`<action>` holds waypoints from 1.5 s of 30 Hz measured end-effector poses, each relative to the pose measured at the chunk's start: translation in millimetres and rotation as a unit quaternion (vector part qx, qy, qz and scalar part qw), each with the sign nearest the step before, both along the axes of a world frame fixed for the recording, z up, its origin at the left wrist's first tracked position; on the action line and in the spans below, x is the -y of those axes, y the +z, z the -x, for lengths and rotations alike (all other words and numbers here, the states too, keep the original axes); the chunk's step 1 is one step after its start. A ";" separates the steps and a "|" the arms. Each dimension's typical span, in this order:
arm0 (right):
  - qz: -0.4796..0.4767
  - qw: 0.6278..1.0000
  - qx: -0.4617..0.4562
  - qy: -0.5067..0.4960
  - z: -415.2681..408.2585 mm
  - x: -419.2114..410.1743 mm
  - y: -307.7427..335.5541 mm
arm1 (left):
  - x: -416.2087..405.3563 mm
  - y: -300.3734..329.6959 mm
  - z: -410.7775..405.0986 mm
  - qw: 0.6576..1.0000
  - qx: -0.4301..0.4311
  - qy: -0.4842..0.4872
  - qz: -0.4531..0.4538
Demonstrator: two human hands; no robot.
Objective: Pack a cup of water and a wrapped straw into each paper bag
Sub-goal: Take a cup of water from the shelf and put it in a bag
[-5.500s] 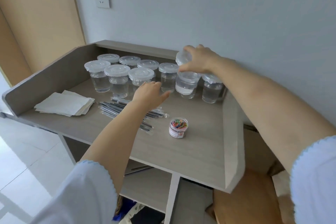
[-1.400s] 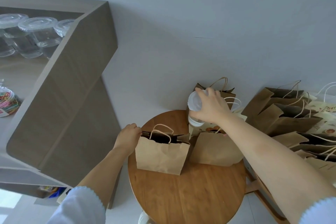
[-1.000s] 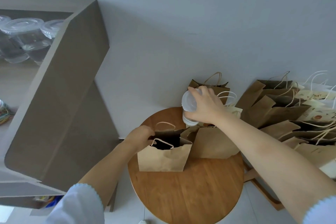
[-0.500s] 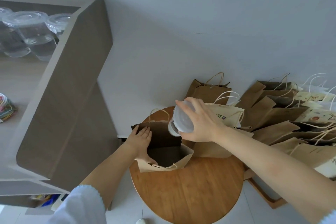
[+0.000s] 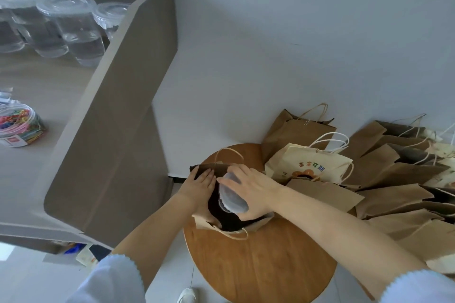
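Two hands at a round wooden table (image 5: pixel 258 265): right hand (image 5: pixel 253 189) grasps cup (image 5: pixel 232 200), flat left hand (image 5: pixel 200 183) spreads bag (image 5: pixel 209 222).

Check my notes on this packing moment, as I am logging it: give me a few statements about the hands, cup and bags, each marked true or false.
1. The right hand grips the cup by its lid end. True.
2. The cup is above the open mouth of the bag on the stool. True.
3. The left hand holds a straw. False: its straight fingers press the bag's side open; no straw shows.
4. The printed bag is the one being filled. False: it stands behind, untouched.
5. The shelf has no cups left. False: several lidded cups stand there.
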State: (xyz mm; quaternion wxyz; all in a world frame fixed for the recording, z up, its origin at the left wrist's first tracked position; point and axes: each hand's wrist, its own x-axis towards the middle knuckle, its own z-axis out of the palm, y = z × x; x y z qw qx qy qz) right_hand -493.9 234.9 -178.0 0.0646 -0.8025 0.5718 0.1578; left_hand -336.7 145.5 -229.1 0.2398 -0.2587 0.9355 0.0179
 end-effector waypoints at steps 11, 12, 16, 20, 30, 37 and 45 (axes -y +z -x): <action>-0.138 0.974 -0.168 0.059 0.8 14.1 -50.3 | -0.2 -1.6 -8.0 1.000 -0.007 -0.012 0.029; -0.153 0.971 -0.178 0.048 1.0 15.2 -55.1 | 0.4 -2.5 -8.6 1.000 -0.007 -0.010 0.028; -0.197 0.958 -0.209 -0.006 -2.0 19.1 -75.8 | 1.0 -6.1 -9.9 0.999 -0.008 -0.013 0.030; -0.224 0.949 -0.217 -0.048 -7.1 27.6 -98.4 | 2.5 -9.3 -7.8 0.999 -0.007 -0.020 0.034; -0.255 0.941 -0.209 -0.076 -7.1 42.6 -132.2 | 10.6 -12.5 -3.4 0.999 -0.020 -0.030 0.023; -0.278 0.934 -0.203 -0.099 -9.8 43.9 -148.3 | 10.5 -15.6 -5.2 0.999 -0.024 -0.024 0.009; -0.283 0.935 -0.193 -0.088 -11.2 45.5 -146.0 | 11.4 -11.3 -4.0 1.000 -0.009 -0.027 -0.006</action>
